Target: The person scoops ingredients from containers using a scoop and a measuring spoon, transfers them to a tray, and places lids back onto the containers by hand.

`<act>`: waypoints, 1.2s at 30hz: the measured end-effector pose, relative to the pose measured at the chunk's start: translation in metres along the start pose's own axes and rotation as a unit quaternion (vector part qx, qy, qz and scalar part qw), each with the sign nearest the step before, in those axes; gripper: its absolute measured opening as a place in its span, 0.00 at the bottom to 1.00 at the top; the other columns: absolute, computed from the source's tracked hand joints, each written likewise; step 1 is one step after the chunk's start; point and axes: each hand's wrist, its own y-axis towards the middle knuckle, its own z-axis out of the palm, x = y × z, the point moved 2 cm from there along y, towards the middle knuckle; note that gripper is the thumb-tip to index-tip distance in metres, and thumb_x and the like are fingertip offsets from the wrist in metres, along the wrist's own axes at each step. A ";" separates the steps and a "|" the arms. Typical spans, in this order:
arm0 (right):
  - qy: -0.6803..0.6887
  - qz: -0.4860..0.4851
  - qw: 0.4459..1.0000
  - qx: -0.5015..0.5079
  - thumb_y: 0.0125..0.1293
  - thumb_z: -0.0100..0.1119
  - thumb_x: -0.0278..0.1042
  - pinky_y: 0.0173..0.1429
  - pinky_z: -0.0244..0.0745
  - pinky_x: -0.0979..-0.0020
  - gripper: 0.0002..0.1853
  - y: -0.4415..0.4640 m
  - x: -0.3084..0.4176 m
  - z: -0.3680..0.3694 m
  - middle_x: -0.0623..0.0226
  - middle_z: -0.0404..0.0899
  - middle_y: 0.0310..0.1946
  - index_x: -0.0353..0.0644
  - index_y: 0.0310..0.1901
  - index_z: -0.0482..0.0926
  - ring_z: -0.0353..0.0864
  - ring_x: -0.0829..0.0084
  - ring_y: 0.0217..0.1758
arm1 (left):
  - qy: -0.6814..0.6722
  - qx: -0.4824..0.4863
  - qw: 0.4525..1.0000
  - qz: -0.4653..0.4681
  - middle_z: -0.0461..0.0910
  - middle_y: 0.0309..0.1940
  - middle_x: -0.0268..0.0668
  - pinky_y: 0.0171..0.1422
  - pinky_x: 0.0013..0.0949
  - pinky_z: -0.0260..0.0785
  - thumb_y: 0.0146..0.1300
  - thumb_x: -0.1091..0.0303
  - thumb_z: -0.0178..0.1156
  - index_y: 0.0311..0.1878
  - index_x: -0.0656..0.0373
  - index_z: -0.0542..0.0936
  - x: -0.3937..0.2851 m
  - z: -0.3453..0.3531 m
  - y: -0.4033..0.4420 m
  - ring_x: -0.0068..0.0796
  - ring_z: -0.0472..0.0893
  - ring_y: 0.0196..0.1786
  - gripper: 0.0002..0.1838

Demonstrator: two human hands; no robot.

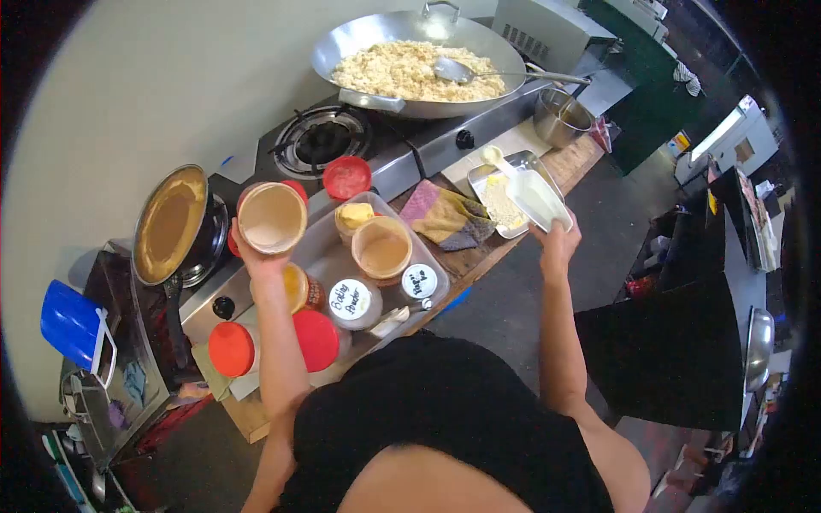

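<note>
My left hand (256, 259) is closed around an open jar (272, 219) with pale, beige contents, raised beside the plastic bin. In my right hand (558, 241) is a white rectangular container (537, 200), gripped at its near corner. It is over the right side of a metal tray (523, 157) that has pale powder and yellow bits in it. A cream-coloured spoon (493, 156) lies at the container's far end; whether it rests in it or is attached, I cannot tell. Another open jar (382, 249) of beige contents stands in the clear plastic bin (413, 314).
A large wok (410, 30) of rice-like food sits at the back with a ladle (453, 71) in it. A frying pan (171, 224) is at left, near a bare burner (321, 138). Red-lidded jars (231, 349), a patterned cloth (446, 215) and a steel pot (562, 120) are around.
</note>
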 end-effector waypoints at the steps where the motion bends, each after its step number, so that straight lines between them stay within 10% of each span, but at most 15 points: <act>1: -0.107 -0.084 0.991 -0.015 0.58 0.41 0.17 0.48 0.80 0.61 0.21 0.010 -0.004 -0.011 0.51 0.74 0.48 0.30 0.54 0.70 0.78 0.54 0.50 | -0.006 -0.018 1.000 -0.004 0.71 0.61 0.36 0.66 0.52 0.61 0.61 0.36 0.44 0.61 0.50 0.72 0.000 0.002 -0.003 0.43 0.70 0.64 0.34; 7: -0.491 -0.375 0.784 0.057 0.53 0.46 0.12 0.57 0.73 0.59 0.26 0.023 -0.032 -0.029 0.56 0.70 0.57 0.44 0.54 0.73 0.71 0.54 0.60 | -0.019 -0.007 1.000 -0.016 0.71 0.62 0.38 0.67 0.53 0.60 0.61 0.36 0.45 0.61 0.50 0.72 0.003 0.000 -0.002 0.44 0.69 0.64 0.33; 20: -0.552 -0.441 0.691 0.151 0.51 0.49 0.14 0.55 0.77 0.61 0.26 0.020 -0.034 -0.052 0.63 0.68 0.59 0.52 0.50 0.78 0.69 0.56 0.62 | -0.047 -0.017 0.998 -0.041 0.70 0.62 0.37 0.67 0.57 0.59 0.60 0.37 0.48 0.60 0.48 0.73 0.004 -0.002 0.001 0.46 0.68 0.64 0.32; 29: -0.543 -0.412 0.722 0.118 0.51 0.46 0.13 0.57 0.76 0.60 0.28 0.010 -0.041 -0.059 0.61 0.70 0.58 0.56 0.50 0.79 0.70 0.54 0.61 | -0.072 0.008 0.996 -0.054 0.72 0.61 0.38 0.68 0.55 0.58 0.60 0.39 0.49 0.60 0.49 0.73 0.011 -0.002 0.000 0.44 0.69 0.64 0.32; 36: -0.289 -0.332 0.890 -0.121 0.59 0.45 0.18 0.55 0.73 0.61 0.18 0.014 -0.055 -0.067 0.54 0.77 0.48 0.34 0.50 0.76 0.75 0.58 0.55 | 0.005 -0.022 0.999 0.035 0.72 0.61 0.36 0.66 0.55 0.62 0.62 0.37 0.47 0.60 0.50 0.73 0.013 -0.002 0.001 0.42 0.71 0.63 0.32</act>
